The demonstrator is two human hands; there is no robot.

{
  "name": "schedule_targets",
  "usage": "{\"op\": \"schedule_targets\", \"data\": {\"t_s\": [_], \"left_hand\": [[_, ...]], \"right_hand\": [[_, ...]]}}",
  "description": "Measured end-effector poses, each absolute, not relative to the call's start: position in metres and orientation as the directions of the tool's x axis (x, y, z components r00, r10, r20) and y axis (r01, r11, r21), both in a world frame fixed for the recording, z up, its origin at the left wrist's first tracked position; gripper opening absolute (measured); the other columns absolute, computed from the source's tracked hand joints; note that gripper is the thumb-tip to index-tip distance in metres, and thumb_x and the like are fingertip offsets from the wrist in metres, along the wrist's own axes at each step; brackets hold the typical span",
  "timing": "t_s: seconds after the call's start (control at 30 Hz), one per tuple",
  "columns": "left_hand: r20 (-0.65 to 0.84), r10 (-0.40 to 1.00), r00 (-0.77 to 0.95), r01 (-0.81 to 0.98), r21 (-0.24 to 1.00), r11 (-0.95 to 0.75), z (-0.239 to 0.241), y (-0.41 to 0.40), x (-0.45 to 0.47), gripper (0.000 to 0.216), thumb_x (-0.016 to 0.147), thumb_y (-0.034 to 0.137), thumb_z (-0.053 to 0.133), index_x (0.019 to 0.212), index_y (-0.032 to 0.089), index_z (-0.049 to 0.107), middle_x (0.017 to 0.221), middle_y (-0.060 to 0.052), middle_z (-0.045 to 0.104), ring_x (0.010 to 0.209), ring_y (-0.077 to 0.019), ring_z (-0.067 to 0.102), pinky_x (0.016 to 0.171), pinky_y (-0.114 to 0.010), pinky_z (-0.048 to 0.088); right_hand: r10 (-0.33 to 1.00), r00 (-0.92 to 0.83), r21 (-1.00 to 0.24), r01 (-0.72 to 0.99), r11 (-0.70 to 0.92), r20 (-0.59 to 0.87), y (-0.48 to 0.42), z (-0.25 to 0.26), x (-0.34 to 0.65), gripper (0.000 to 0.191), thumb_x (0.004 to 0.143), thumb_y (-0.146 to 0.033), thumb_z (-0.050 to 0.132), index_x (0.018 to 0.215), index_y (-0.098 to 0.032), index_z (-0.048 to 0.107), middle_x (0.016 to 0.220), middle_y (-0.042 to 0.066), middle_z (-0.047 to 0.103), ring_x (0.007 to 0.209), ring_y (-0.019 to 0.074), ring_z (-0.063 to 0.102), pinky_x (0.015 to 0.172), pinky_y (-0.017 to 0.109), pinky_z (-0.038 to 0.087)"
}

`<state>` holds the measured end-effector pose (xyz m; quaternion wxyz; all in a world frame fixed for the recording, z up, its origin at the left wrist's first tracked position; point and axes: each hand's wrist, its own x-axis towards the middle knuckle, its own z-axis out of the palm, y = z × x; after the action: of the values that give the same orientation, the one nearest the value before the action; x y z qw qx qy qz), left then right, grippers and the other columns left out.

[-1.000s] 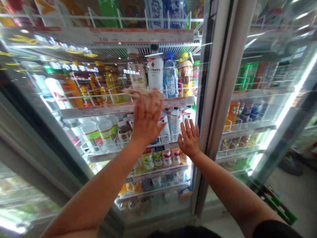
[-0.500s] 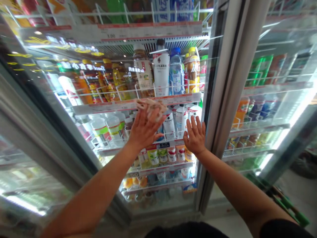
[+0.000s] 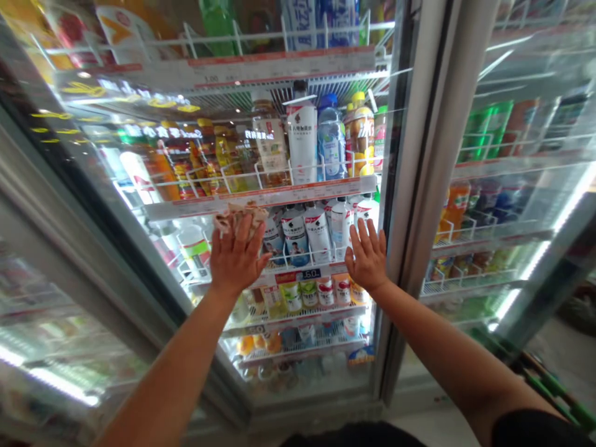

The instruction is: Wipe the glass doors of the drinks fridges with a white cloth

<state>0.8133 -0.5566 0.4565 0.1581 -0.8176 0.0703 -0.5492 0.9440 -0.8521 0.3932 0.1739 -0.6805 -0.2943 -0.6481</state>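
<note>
A crumpled pinkish-beige cloth [image 3: 241,213] lies pressed to the glass door [image 3: 321,379] of a lit drinks cooler. My left hand [image 3: 234,259] holds the cloth there under its fingers, palm toward the glass, thumb sticking out to the right. To the right, near the door's metal frame [image 3: 416,186], my right hand [image 3: 367,256] rests flat on the glass with fingers stretched and nothing in it. Behind the glass, between the two hands, stand white-labelled bottles [image 3: 318,233] on a shelf.
Shelves hold several bottles, including a blue-capped bottle [image 3: 331,136] and a yellow-capped bottle [image 3: 360,133], with small cups [image 3: 292,297] lower down. Neighbouring cooler doors flank this one on both sides. A green object [image 3: 554,388] stands at the lower right.
My left hand has slid the cloth left and slightly down across the glass, uncovering bottles behind. My right hand stays in the same place.
</note>
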Motion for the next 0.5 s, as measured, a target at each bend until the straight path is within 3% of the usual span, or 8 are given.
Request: {"op": "schedule_targets", "data": {"t_s": [0.17, 0.23, 0.37, 0.5], "left_hand": [[0.967, -0.106, 0.233, 0.156, -0.145, -0.977, 0.496, -0.519, 0.791, 0.078, 0.099, 0.062, 0.027, 0.158, 0.011, 0.025, 0.168, -0.014, 0.012, 0.154, -0.0410, 0.006, 0.123, -0.067, 0.011], [0.984, -0.050, 0.173, 0.165, -0.079, -0.983, 0.492, -0.515, 0.787, 0.078, 0.100, 0.062, 0.021, 0.158, 0.010, 0.024, 0.168, -0.014, 0.010, 0.153, -0.0422, 0.007, 0.123, -0.066, 0.013], [0.992, 0.060, 0.111, 0.221, 0.034, -0.975, 0.416, -0.530, 0.787, 0.067, 0.104, 0.043, 0.023, 0.161, 0.010, 0.014, 0.166, -0.023, 0.010, 0.155, -0.0404, 0.006, 0.121, -0.069, 0.017], [0.988, 0.044, 0.149, 0.211, 0.011, -0.977, 0.350, -0.542, 0.787, 0.068, 0.103, 0.038, 0.030, 0.162, 0.017, 0.005, 0.166, -0.025, 0.005, 0.155, -0.0419, 0.000, 0.115, -0.076, 0.020]], "right_hand": [[0.169, -0.023, 0.145, 0.627, -0.765, 0.985, -0.852, 0.392, 0.946, 0.073, 0.095, -0.022, 0.049, 0.162, -0.019, 0.018, 0.161, 0.011, 0.038, 0.156, 0.0233, 0.019, 0.129, 0.046, 0.017], [0.165, -0.008, 0.133, 0.633, -0.762, 0.986, -0.852, 0.391, 0.946, 0.073, 0.096, -0.023, 0.049, 0.162, -0.020, 0.018, 0.161, 0.010, 0.038, 0.156, 0.0237, 0.022, 0.129, 0.046, 0.017], [0.165, 0.009, 0.121, 0.641, -0.758, 0.986, -0.852, 0.391, 0.946, 0.073, 0.097, -0.023, 0.048, 0.162, -0.021, 0.016, 0.161, 0.010, 0.037, 0.154, 0.0247, 0.026, 0.128, 0.048, 0.019], [0.178, -0.004, 0.140, 0.639, -0.756, 0.984, -0.852, 0.393, 0.944, 0.075, 0.096, -0.022, 0.049, 0.162, -0.018, 0.016, 0.161, 0.011, 0.037, 0.156, 0.0234, 0.019, 0.129, 0.047, 0.017]]}}
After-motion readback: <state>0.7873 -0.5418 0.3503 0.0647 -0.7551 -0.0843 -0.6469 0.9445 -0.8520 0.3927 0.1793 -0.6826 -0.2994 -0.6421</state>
